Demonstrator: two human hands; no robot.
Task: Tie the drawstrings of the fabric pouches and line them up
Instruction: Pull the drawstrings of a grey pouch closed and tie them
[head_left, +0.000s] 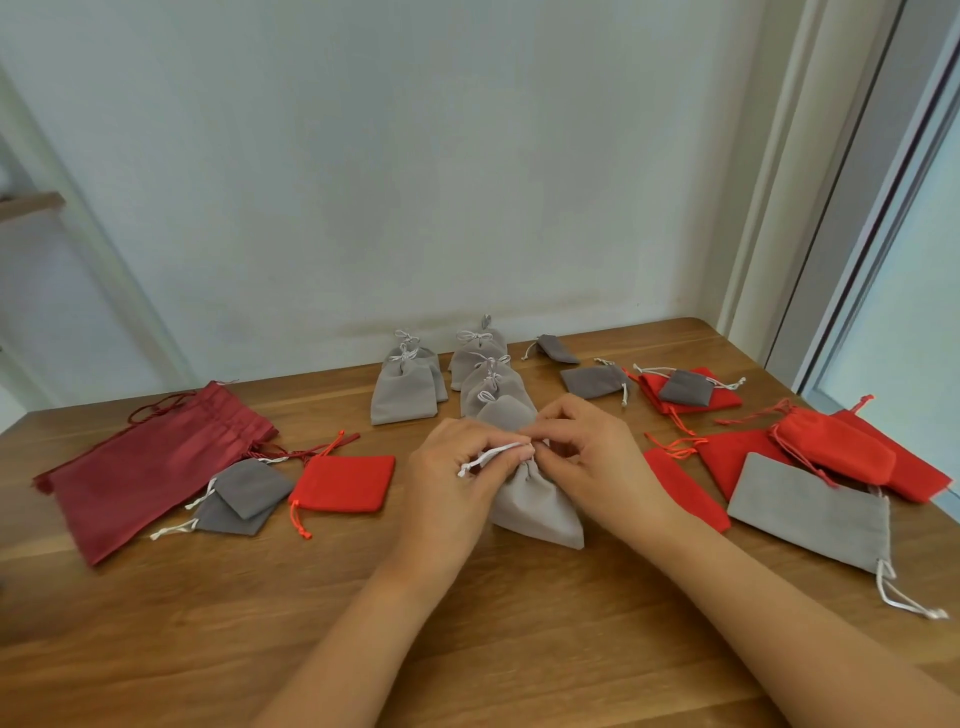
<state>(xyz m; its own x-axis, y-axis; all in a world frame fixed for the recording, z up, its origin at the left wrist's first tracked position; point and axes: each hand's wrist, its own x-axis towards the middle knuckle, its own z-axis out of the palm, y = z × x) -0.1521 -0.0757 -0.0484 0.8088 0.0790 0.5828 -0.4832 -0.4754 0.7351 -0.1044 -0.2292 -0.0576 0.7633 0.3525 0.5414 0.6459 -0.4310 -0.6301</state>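
**Mid-knot on a grey pouch**

We judge the knot to be half made. The pouch lies on the table with its gathered neck pointing away from the person. That lets the body rest flat while the cord is worked.

Both hands meet at that neck, close together. The left hand pinches the white cord between thumb and forefinger, and the cord's loose end sticks out to the left of the neck. Its other fingers are curled. The right hand has its fingers curled in too, with the tips pinching at the neck. The fingers hide whether they also hold the second cord end, so we cannot tell.

Just beyond the pouch, tied pouches stand in two rows running toward the wall, bows on top. We expect this one to join the near end.

Left of the pouch lie a red pouch, dark grey ones and a maroon bag. To its right is a loose heap of red and grey pouches. Their cords look untied, so we judge that much remains.
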